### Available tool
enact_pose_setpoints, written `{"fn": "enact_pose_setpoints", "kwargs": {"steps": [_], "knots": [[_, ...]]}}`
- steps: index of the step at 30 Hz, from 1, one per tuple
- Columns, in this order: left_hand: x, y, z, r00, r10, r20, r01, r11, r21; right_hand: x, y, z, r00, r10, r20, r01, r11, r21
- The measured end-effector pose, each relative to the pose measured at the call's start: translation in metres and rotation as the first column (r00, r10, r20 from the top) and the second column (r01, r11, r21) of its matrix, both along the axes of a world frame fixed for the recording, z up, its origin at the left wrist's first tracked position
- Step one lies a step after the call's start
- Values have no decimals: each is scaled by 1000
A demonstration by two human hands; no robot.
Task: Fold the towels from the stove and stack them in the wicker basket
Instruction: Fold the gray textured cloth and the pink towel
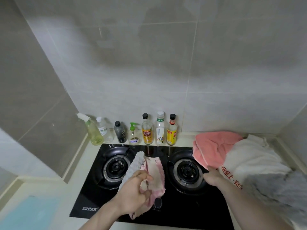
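A small pink and cream towel lies in the middle of the black stove, with a grey-white cloth beside it on the left. My left hand grips the pink and cream towel from above. At the stove's right edge a pile holds a coral pink towel, a white towel with red print and a grey towel. My right hand pinches the lower edge of the coral pink towel. No wicker basket is in view.
Several bottles stand in a row along the back wall, among them a spray bottle, a pump bottle and a soy sauce bottle. Two burners and a knob sit on the stove. A light blue thing lies lower left.
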State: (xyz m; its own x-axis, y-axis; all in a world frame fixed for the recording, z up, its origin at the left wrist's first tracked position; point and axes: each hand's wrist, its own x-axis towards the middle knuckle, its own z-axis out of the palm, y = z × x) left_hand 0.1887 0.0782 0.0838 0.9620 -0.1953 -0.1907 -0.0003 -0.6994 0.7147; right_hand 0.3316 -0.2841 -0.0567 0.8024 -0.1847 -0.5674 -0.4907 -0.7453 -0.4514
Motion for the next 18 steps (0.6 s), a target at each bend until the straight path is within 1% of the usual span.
{"fn": "enact_pose_setpoints", "kwargs": {"steps": [2, 3, 6, 7, 9, 10, 12, 15, 16, 18], "knots": [[-4, -4, 3, 1000, -1, 12, 1, 1000, -6, 4, -10, -15, 998, -41, 44, 39, 997, 60], [-7, -6, 4, 1000, 2, 21, -1, 1000, -12, 2, -12, -11, 997, -41, 66, 37, 997, 68], [-16, -19, 13, 999, 48, 0, -47, 997, -67, -7, -7, 26, 963, -135, 233, 104, 985, 139], [-19, -24, 16, 998, 58, -2, -58, 994, -95, -9, -6, 41, 941, -178, 289, 127, 974, 186], [-23, -35, 21, 997, 63, 33, -59, 993, -104, -10, -4, 80, 871, -272, 409, 149, 940, 307], [-25, -41, 24, 996, 60, 59, -54, 994, -97, -10, -3, 103, 828, -312, 466, 137, 918, 372], [-27, -54, 31, 995, 47, 92, -38, 995, -92, -9, -4, 152, 725, -349, 594, 48, 885, 463], [-27, -77, 43, 989, 25, 147, -7, 992, -123, -17, -3, 228, 591, -420, 689, -56, 831, 554], [-27, -86, 50, 985, 16, 171, 8, 991, -134, -24, -2, 251, 567, -433, 701, -93, 812, 577], [-29, -105, 67, 969, 13, 246, 31, 985, -172, -42, 0, 291, 552, -456, 698, -160, 763, 626]]}}
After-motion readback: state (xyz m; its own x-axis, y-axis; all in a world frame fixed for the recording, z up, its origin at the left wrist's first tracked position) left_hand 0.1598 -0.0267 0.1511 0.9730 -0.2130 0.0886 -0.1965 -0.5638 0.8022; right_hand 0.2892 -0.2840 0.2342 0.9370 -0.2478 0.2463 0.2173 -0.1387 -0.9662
